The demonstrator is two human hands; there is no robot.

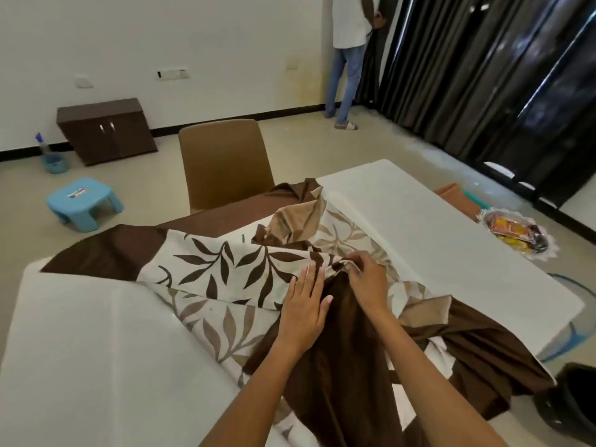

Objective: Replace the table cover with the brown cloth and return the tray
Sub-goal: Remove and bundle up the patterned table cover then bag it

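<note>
While the brown cloth (338,350) lies rumpled across the middle of the white surface (96,350), both hands work at a bunched fold near its centre. The left hand (304,308) lies flat on the cloth with fingers straight and together, its grip wide and holding nothing, pressing the fabric down. The right hand (367,282), just beside it, has its grip narrow, fingers curled and pinching a gathered bit of the leaf-patterned part of the cloth. The cloth shows plain dark brown panels, a tan strip, and cream areas printed with brown leaves; one dark end hangs over the near right edge. A tray (516,233) wrapped in clear film, with orange and yellow items inside, sits at the far right edge of the surface, well apart from the hands. A brown chair (225,162) stands at the far side, a blue stool (84,201) on the floor beyond.
</note>
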